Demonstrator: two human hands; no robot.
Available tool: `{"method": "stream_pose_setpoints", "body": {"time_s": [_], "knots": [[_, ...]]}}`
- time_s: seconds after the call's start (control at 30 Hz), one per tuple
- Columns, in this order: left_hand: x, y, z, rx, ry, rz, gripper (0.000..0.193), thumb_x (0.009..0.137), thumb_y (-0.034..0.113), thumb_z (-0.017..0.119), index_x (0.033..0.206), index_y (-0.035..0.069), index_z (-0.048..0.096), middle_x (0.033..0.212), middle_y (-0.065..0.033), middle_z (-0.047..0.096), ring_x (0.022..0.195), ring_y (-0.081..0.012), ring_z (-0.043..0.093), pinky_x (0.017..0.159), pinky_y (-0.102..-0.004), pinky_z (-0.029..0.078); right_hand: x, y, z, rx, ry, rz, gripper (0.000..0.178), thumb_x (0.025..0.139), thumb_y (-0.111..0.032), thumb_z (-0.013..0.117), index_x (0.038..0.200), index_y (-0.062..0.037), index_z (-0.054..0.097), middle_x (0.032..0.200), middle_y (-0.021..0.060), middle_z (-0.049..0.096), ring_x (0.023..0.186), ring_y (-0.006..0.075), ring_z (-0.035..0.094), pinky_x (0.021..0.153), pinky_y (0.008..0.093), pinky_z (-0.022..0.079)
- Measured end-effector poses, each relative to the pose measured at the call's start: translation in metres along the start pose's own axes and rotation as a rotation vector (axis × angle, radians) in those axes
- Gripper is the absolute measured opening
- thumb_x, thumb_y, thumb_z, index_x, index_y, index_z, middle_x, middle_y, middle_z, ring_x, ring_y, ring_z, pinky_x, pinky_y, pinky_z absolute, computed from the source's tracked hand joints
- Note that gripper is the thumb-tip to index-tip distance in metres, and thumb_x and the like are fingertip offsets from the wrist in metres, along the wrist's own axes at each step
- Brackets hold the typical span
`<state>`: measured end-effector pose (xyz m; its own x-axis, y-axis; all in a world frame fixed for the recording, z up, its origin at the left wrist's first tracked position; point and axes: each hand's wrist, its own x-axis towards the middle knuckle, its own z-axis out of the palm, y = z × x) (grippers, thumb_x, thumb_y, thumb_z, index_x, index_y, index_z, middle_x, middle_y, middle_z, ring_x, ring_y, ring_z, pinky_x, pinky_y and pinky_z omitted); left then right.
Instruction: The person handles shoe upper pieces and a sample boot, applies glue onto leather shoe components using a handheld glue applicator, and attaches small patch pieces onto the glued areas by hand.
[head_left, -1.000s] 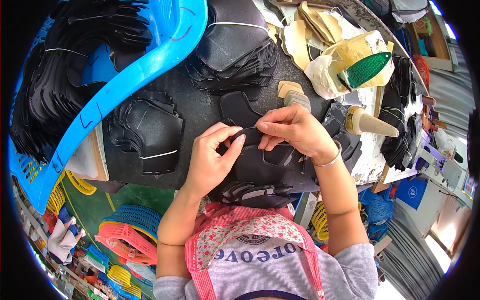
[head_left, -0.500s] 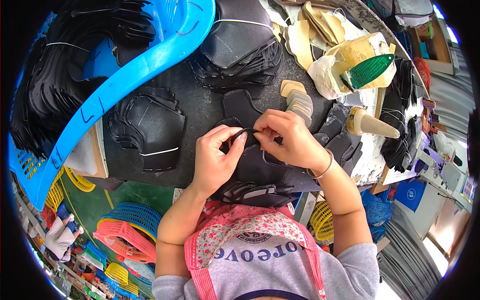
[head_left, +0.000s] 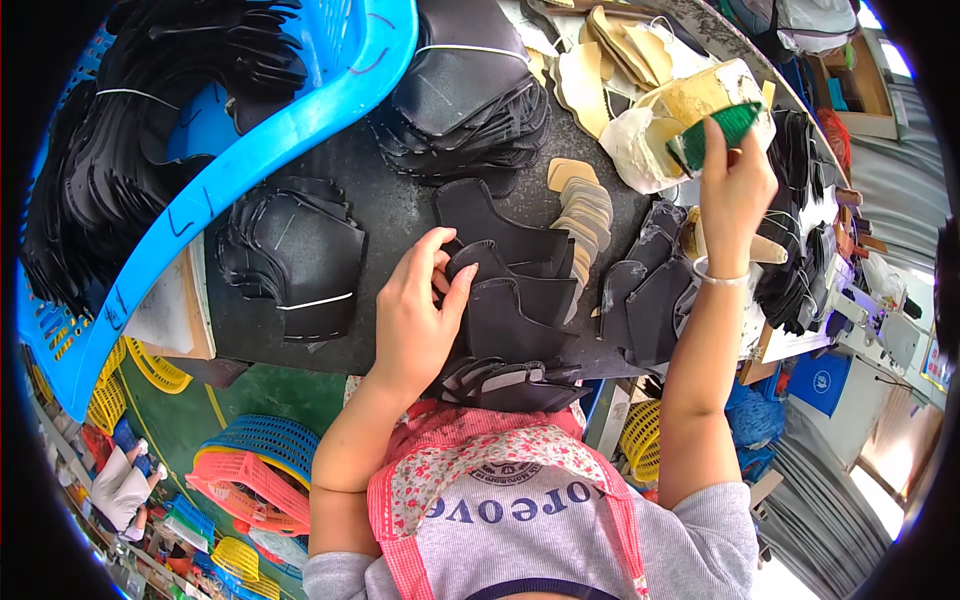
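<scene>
My right hand (head_left: 740,190) grips a green perforated tool (head_left: 728,125), flat like a brush or spreader handle, over a cream-coloured pot (head_left: 640,160) at the back right. Its lower end dips toward the pot's mouth, and I cannot make out the tip. My left hand (head_left: 418,300) is beside the left edge of overlapping black leather-like pieces (head_left: 510,310), its thumb and forefinger apart and the other fingers curled. Whether it touches the pieces' edge is hard to tell. A fanned row of beige pads (head_left: 582,225) lies along the right side of these pieces.
A large blue plastic basket (head_left: 250,145) full of black pieces takes up the back left. Tied black stacks (head_left: 460,80) stand behind and a smaller stack (head_left: 300,250) at left. A pale cone (head_left: 768,250) lies partly behind my right wrist. Coloured baskets (head_left: 255,450) are on the floor.
My right hand has left the black piece and moved right and away to the pot, taking hold of the green tool. My left hand has let its piece down and loosened.
</scene>
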<state>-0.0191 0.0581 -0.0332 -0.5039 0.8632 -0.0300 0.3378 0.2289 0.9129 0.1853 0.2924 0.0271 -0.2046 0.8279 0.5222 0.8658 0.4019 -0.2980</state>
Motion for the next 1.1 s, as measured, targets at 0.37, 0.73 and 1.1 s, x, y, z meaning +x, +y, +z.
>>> {"method": "stream_pose_setpoints", "body": {"time_s": [0.37, 0.73, 1.1], "knots": [[-0.015, 0.005, -0.004, 0.365, -0.097, 0.323, 0.031, 0.080, 0.016, 0.073, 0.105, -0.002, 0.065, 0.106, -0.0124, 0.058, 0.097, -0.0306, 0.056, 0.081, -0.0406, 0.048, -0.055, -0.039, -0.044, 0.549, -0.300, 0.191, 0.009, 0.092, -0.005, 0.061, 0.095, 0.0013, 0.056, 0.074, 0.0090, 0.067, 0.058, 0.0121, 0.063, 0.051, 0.0246, 0.046], [-0.038, 0.002, 0.003, 0.530, -0.063, 0.338, 0.036, 0.081, 0.016, 0.072, 0.110, -0.003, 0.063, 0.119, -0.0153, 0.057, 0.106, -0.0339, 0.056, 0.088, -0.0414, 0.050, -0.078, -0.100, -0.001, 0.555, -0.553, -0.518, 0.036, 0.070, -0.001, 0.080, 0.092, -0.0043, 0.052, 0.089, 0.0135, 0.066, 0.077, 0.0282, 0.066, 0.068, 0.0342, 0.053], [-0.049, -0.007, 0.007, 0.530, 0.001, 0.413, 0.028, 0.084, 0.013, 0.067, 0.102, -0.007, 0.063, 0.111, -0.0179, 0.062, 0.106, -0.0300, 0.058, 0.085, -0.0361, 0.052, -0.083, -0.112, -0.006, 0.710, -0.564, -0.375, 0.038, 0.069, -0.006, 0.082, 0.091, -0.0046, 0.051, 0.083, 0.0106, 0.066, 0.073, 0.0263, 0.066, 0.065, 0.0338, 0.052]]}}
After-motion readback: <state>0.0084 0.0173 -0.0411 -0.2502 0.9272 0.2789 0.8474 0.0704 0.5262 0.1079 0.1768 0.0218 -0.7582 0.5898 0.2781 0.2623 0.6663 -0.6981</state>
